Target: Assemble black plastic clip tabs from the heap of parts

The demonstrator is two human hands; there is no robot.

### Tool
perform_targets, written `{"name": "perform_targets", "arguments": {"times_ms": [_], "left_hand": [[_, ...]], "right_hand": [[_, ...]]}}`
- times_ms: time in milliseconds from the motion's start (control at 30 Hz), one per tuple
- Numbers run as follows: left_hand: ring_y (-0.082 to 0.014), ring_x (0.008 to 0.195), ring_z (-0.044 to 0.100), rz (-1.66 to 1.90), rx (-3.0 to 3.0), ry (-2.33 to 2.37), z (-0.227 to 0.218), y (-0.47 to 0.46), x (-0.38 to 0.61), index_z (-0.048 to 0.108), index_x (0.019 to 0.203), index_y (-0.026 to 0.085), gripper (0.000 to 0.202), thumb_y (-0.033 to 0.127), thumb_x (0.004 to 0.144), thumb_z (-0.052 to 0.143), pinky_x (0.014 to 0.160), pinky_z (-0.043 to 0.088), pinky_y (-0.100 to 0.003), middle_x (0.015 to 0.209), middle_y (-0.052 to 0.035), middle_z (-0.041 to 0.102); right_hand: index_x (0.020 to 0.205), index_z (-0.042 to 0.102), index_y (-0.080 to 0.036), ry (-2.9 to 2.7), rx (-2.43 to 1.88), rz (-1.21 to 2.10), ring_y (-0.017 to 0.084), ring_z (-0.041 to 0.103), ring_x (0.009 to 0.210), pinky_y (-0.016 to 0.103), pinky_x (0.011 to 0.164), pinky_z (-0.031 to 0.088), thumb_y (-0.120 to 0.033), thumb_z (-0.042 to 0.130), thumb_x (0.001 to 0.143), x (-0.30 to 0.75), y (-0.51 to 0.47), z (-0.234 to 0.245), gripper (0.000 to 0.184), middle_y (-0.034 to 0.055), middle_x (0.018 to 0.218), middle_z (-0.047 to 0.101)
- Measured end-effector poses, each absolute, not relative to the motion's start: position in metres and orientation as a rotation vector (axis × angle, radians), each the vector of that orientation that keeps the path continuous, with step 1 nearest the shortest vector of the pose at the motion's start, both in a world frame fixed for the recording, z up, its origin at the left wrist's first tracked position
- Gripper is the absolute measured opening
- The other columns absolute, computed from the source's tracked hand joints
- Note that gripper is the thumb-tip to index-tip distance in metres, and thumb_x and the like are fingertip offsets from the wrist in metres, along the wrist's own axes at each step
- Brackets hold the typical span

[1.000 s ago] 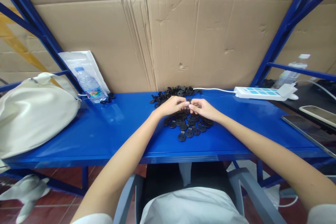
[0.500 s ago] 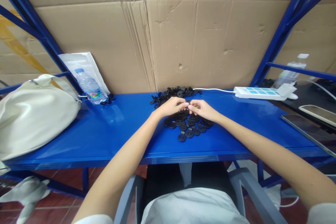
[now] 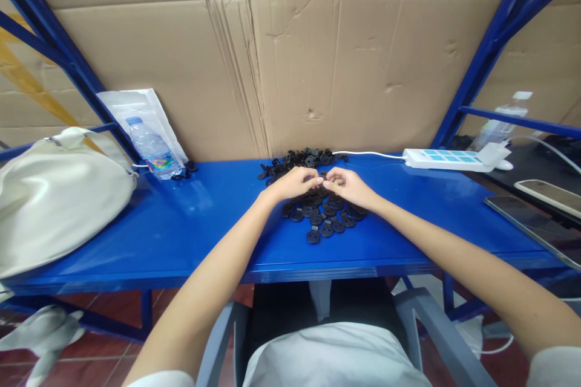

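Observation:
My left hand (image 3: 294,182) and my right hand (image 3: 347,185) meet fingertip to fingertip over a heap of small black round plastic parts (image 3: 323,217) on the blue table (image 3: 190,224). Both hands have their fingers curled into a pinch around something small and dark between them, too small to make out. A second heap of the same black parts (image 3: 302,160) lies just behind the hands, against the cardboard wall.
A cream bag (image 3: 54,199) fills the table's left end, with a water bottle (image 3: 152,148) and a few black parts (image 3: 184,172) beside it. A white power strip (image 3: 449,159) lies at the right, phones (image 3: 535,224) further right. Cardboard (image 3: 318,54) backs the table.
Both hands stay pinched together over the heap. They sit slightly higher and to the left in view; only small finger motion shows.

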State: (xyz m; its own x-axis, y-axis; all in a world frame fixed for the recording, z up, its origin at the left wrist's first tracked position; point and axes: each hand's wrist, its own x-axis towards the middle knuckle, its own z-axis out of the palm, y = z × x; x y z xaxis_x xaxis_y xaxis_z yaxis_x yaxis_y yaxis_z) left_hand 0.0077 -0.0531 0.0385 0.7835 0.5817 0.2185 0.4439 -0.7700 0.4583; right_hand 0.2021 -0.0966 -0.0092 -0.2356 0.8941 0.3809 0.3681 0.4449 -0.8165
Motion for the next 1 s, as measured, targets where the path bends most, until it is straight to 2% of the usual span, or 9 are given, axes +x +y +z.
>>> {"name": "perform_targets", "arguments": {"times_ms": [433,633,833,1000], "left_hand": [[-0.0117,0.064,0.054,0.480,2.571,0.763,0.0391,-0.0546,0.0070,0.064,0.083,0.014,0.034,0.043,0.090,0.048,0.063,0.040,-0.022,0.071,-0.0014,0.063],[-0.0106,0.060,0.050,0.535,2.604,0.715,0.0411,-0.0544,0.0069,0.060,0.077,0.014,0.032,0.042,0.089,0.048,0.061,0.037,-0.021,0.065,0.0007,0.059],[-0.0125,0.065,0.052,0.520,2.618,0.778,0.0389,-0.0521,0.0064,0.062,0.079,0.014,0.035,0.045,0.087,0.048,0.062,0.037,-0.023,0.070,-0.0014,0.062],[-0.0105,0.060,0.046,0.462,2.644,0.742,0.0386,-0.0518,0.0047,0.058,0.071,0.014,0.038,0.047,0.086,0.049,0.059,0.033,-0.022,0.063,0.0010,0.056]], "right_hand": [[0.082,0.052,-0.018,-1.870,-1.093,0.783,0.013,0.056,0.060,0.027,0.058,0.045,-0.043,0.056,0.084,0.2003,-0.1026,-0.0050,0.025,0.0040,0.076,0.065],[0.083,0.053,-0.018,-1.882,-1.097,0.765,0.014,0.056,0.061,0.027,0.057,0.046,-0.044,0.056,0.083,0.1994,-0.1009,-0.0070,0.026,0.0042,0.076,0.064],[0.080,0.054,-0.018,-1.890,-1.105,0.768,0.015,0.059,0.062,0.028,0.061,0.047,-0.043,0.055,0.084,0.2003,-0.1021,-0.0062,0.026,0.0065,0.077,0.068],[0.081,0.053,-0.018,-1.897,-1.107,0.770,0.014,0.057,0.062,0.027,0.060,0.047,-0.045,0.051,0.088,0.2008,-0.1011,-0.0079,0.028,0.0063,0.080,0.067]]}}
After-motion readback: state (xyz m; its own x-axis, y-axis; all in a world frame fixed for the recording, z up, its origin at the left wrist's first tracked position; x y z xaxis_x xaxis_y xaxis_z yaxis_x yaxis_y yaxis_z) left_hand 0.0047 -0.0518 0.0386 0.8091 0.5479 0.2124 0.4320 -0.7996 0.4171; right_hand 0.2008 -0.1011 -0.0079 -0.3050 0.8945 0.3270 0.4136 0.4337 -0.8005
